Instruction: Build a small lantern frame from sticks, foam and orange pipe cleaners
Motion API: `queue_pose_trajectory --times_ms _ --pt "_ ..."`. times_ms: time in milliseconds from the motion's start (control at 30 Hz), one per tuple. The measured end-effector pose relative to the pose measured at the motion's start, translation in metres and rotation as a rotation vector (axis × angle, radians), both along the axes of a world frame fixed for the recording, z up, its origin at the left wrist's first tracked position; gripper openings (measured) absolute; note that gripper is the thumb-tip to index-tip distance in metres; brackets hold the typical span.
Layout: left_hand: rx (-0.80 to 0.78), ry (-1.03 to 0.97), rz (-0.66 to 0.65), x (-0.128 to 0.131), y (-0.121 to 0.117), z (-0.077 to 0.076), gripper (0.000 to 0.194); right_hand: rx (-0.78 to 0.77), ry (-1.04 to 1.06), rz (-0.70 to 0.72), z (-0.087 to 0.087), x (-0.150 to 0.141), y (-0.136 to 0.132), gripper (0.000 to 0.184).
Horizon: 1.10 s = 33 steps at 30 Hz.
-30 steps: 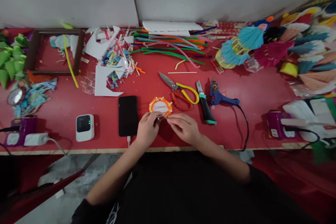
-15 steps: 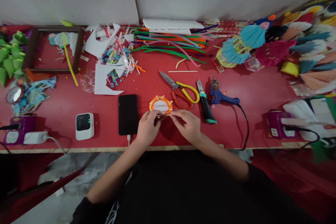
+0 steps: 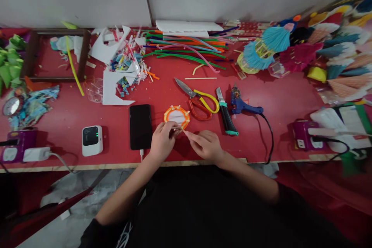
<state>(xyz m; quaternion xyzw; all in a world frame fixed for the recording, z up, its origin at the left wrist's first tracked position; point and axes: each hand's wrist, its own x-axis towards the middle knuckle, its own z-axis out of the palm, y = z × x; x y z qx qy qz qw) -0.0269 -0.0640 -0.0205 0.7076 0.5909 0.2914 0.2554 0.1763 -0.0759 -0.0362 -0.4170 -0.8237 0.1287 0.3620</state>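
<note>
A small round craft piece (image 3: 176, 116), white inside with an orange rim and short sticks around it, lies on the red table (image 3: 279, 97) near the front edge. My left hand (image 3: 162, 142) pinches its near rim with closed fingers. My right hand (image 3: 205, 144) is beside it on the right, fingers pinched on a thin stick that points at the rim of the piece. A black phone (image 3: 140, 126) lies just left of my left hand.
Yellow-and-red scissors (image 3: 200, 102), a utility knife (image 3: 226, 116) and a blue glue gun (image 3: 243, 105) lie right of the piece. Coloured straws (image 3: 188, 48) and paper scraps (image 3: 122, 66) fill the back. A white device (image 3: 92, 140), purple chargers (image 3: 303, 140) and paper crafts (image 3: 305, 50) sit at the sides.
My right hand has slid slightly back toward me and lower, its pinched stick angled at the rim of the piece. My left hand stays on the rim. The view shifted a little.
</note>
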Motion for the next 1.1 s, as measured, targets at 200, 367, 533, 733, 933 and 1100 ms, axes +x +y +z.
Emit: queue_pose_trajectory --times_ms 200,367,533,733,933,1100 --pt "-0.008 0.006 0.005 0.001 0.001 0.001 0.019 0.017 -0.003 -0.053 0.004 -0.003 0.01 0.048" --pt "-0.006 0.003 -0.003 0.0 0.0 0.003 0.018 0.018 -0.002 0.066 0.006 -0.013 0.01 0.046" --pt "0.01 -0.009 0.002 0.001 0.0 0.002 0.016 0.055 0.029 0.064 0.008 -0.004 0.006 0.042" --pt "0.014 -0.016 0.006 0.001 -0.001 0.002 0.02 -0.015 -0.042 0.01 0.007 -0.003 0.015 0.063" --pt "0.029 -0.02 0.007 0.002 -0.001 0.0 0.02 0.048 -0.003 0.097 0.009 0.002 0.011 0.054" --pt "0.032 -0.013 0.015 0.003 -0.002 -0.001 0.019 0.039 0.016 0.011 0.011 0.001 0.01 0.059"
